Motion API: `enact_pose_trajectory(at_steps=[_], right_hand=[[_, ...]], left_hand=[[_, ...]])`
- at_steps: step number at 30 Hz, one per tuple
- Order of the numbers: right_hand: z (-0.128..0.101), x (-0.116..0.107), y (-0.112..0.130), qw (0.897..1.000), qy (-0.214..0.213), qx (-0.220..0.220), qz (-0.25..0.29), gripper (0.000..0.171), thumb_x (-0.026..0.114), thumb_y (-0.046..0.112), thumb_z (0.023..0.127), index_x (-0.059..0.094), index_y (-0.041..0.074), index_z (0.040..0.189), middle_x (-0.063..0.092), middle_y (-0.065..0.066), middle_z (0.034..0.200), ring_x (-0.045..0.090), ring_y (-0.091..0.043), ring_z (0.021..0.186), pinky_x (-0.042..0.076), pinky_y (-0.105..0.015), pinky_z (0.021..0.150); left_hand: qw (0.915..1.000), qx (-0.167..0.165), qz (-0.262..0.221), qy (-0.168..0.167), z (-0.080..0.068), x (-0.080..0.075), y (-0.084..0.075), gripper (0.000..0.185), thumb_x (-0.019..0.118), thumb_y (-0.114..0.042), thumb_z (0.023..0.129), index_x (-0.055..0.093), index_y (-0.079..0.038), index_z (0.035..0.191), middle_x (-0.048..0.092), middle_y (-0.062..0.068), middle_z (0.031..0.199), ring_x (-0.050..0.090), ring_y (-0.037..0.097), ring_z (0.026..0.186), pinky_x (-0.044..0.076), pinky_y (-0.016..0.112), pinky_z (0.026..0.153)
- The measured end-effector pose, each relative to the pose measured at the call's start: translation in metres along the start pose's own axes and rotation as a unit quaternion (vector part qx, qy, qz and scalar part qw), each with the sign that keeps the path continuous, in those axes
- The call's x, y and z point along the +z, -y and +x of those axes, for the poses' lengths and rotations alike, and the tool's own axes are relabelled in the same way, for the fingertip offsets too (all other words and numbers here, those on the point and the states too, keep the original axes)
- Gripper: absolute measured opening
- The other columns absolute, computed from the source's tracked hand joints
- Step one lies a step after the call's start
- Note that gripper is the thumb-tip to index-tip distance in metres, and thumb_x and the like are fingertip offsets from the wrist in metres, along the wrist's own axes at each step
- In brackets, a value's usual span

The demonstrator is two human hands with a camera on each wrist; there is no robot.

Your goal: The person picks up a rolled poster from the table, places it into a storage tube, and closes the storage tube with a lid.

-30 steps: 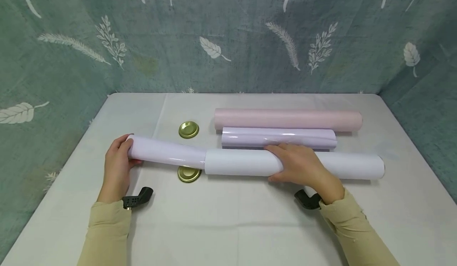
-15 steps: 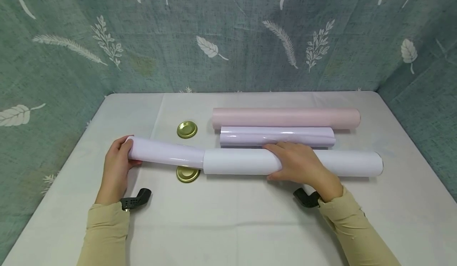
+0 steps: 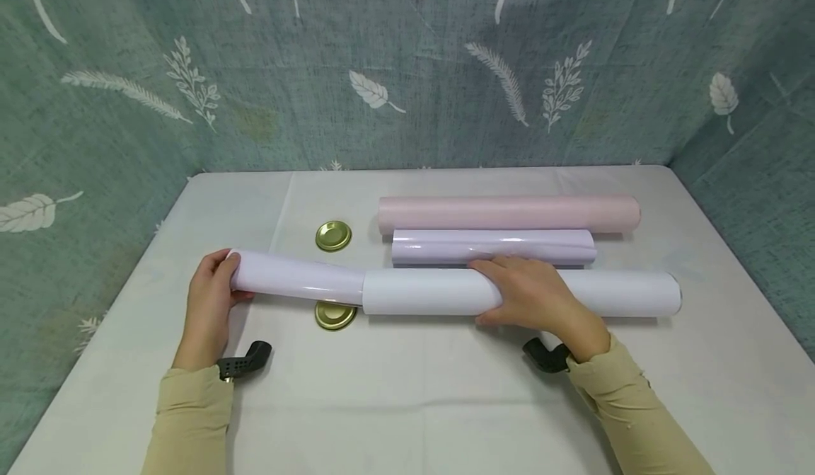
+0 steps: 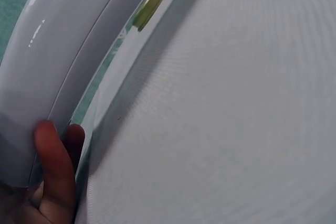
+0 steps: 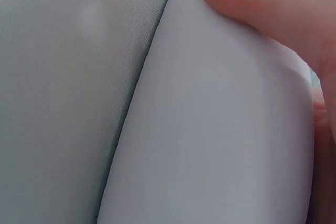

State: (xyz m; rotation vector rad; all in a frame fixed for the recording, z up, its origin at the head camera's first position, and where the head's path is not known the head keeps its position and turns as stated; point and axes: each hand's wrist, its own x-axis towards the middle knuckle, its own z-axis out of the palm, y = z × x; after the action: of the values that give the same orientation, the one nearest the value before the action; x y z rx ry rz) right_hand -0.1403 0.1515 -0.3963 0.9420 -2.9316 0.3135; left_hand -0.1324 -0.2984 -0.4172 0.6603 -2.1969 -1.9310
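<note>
Our left hand (image 3: 209, 305) pinches the outer end of a lilac roll (image 3: 296, 277) between thumb and fingers, apparently to hold it up roughly in line with the white roll (image 3: 423, 292), which our right hand (image 3: 535, 301) grips with curled fingers on the table (image 3: 395, 397), likely for steadiness. Glossy and smooth, the lilac roll seems to enter the white one's left end.
</note>
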Motion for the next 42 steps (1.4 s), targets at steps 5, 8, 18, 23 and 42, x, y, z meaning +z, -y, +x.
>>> enact_pose_trajectory(at_steps=[5,8,18,23,42], right_hand=[[0.0000,0.0001,0.0003,1.000,-0.004,0.000,-0.003,0.079,0.073,0.057,0.057,0.050,0.024,0.125,0.057,0.001,0.114,0.055,-0.021,0.098,0.044,-0.039,0.073],[0.0001,0.0003,0.0010,1.000,-0.003,0.000,-0.002,0.079,0.073,0.058,0.057,0.050,0.024,0.125,0.057,0.001,0.114,0.056,-0.021,0.097,0.044,-0.039,0.073],[-0.0010,0.0014,0.0034,1.000,0.002,0.006,-0.001,0.079,0.072,0.058,0.057,0.050,0.024,0.125,0.058,0.000,0.112,0.056,-0.022,0.096,0.044,-0.041,0.072],[-0.0006,0.0018,0.0035,1.000,0.002,0.007,-0.001,0.079,0.072,0.059,0.057,0.050,0.024,0.125,0.058,0.000,0.111,0.056,-0.021,0.095,0.044,-0.041,0.071],[0.0012,0.0005,0.0032,1.000,-0.002,0.002,-0.004,0.081,0.072,0.059,0.057,0.049,0.023,0.125,0.057,0.000,0.113,0.055,-0.021,0.097,0.044,-0.041,0.073]], left_hand=[[0.9998,0.018,-0.002,0.006,0.0006,-0.0005,0.0022,0.056,0.049,-0.048,0.086,0.042,-0.015,0.131,0.037,0.006,0.129,0.045,0.019,0.101,0.049,0.022,0.064],[0.9997,0.021,-0.006,0.006,0.0011,-0.0016,0.0025,0.056,0.050,-0.047,0.086,0.043,-0.013,0.130,0.038,0.007,0.128,0.046,0.018,0.100,0.049,0.021,0.063],[0.9997,0.021,-0.008,0.009,0.0012,-0.0031,0.0039,0.053,0.050,-0.042,0.089,0.044,-0.011,0.131,0.037,0.009,0.129,0.047,0.017,0.097,0.048,0.021,0.061],[0.9998,0.018,0.001,0.007,0.0009,-0.0034,0.0053,0.054,0.050,-0.044,0.088,0.044,-0.014,0.132,0.037,0.009,0.130,0.047,0.017,0.097,0.048,0.020,0.062],[0.9943,0.006,0.106,0.013,-0.0029,0.0001,0.0025,0.056,0.042,-0.064,0.081,0.046,-0.026,0.123,0.040,0.003,0.120,0.043,0.018,0.085,0.038,0.026,0.049]])
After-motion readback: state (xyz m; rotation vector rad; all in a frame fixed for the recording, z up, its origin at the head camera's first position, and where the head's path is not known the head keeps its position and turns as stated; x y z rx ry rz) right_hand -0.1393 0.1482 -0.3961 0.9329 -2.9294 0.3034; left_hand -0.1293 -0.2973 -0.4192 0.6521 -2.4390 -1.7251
